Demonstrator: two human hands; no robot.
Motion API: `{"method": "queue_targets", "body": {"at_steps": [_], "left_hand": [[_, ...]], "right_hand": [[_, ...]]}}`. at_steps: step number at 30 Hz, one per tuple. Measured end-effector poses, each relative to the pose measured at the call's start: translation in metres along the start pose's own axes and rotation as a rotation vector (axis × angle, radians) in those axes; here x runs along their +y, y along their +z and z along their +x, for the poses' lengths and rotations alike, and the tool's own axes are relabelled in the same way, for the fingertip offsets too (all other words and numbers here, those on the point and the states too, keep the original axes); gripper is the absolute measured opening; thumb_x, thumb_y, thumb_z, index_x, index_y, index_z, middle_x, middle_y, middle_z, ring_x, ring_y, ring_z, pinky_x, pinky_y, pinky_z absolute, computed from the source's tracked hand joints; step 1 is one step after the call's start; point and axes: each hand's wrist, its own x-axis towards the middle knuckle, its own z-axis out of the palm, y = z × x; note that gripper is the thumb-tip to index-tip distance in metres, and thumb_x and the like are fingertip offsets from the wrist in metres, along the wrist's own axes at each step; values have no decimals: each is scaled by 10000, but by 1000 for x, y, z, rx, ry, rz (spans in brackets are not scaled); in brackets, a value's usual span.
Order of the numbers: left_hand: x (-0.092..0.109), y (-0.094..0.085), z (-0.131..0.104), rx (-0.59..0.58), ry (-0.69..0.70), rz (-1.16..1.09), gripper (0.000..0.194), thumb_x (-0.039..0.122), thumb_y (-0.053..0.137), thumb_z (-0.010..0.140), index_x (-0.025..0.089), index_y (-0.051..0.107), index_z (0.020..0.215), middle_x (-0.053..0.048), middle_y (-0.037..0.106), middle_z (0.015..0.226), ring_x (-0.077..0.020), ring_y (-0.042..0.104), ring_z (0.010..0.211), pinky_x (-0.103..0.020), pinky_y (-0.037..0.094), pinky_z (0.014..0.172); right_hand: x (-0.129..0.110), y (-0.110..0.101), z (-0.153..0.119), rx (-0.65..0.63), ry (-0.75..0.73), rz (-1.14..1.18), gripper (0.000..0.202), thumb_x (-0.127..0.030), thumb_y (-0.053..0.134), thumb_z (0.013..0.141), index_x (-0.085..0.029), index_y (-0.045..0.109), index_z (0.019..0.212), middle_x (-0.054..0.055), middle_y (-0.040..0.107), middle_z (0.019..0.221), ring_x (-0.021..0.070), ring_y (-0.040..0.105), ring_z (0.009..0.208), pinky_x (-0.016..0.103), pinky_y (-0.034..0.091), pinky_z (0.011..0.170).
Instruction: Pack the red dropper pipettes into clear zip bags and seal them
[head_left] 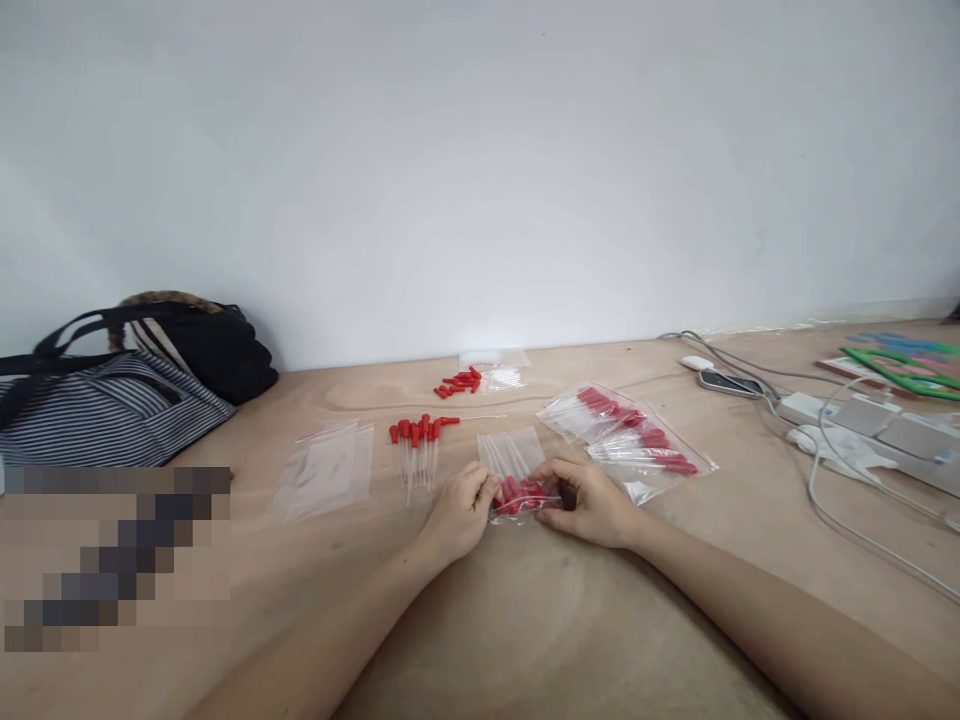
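Note:
A clear zip bag [513,451] with several red-bulbed droppers inside lies between my hands, its zip edge toward me. My left hand [463,508] pinches the bag's left corner. The fingers of my right hand [589,502] grip its right side near the zip. Loose droppers with red bulbs [415,432] lie to the left, tubes pointing toward me. Filled bags [637,440] of red-bulbed droppers overlap to the right. Flat clear bags [330,470] are stacked farther left. Loose red bulbs [459,382] and clear tubes [504,377] lie at the back.
A striped bag [112,405] and a black bag [225,350] stand at the back left. On the right are a dark device [731,384], power strips [862,415], grey and white cables, and green-edged colourful items [904,370]. A blurred patch covers the lower left.

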Motion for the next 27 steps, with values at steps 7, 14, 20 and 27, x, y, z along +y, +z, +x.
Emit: {"method": "queue_targets", "body": {"at_steps": [7,14,20,27], "left_hand": [[3,-10,-9,-90,154,27,224,298,679,667,193,528,796,-6,518,807,-162,515,716,-268,422,652],[-1,-5,-8,-55,147,14,100,123,526,725,192,520,797,4,536,757,-122,513,623,-227,425,583],[-1,-2,-7,-45,100,19,92,114,492,751,192,536,733,22,551,657,-116,526,585,-211,425,542],[-3,0,-7,-44,69,23,98,111,488,765,193,530,731,32,550,643,-118,532,594,-215,423,559]], "right_hand": [[1,-3,-2,-39,-148,-38,192,-159,531,768,-208,631,925,43,607,928,137,582,786,250,466,684],[-1,9,1,77,-82,-303,208,-231,574,744,-198,624,943,35,618,851,146,586,725,255,452,662],[-3,16,3,54,-169,-548,167,-199,451,832,-183,609,881,57,618,842,157,588,725,248,432,623],[1,12,5,119,-62,-454,60,-228,530,800,-190,561,765,22,571,774,132,554,671,235,405,595]]}}
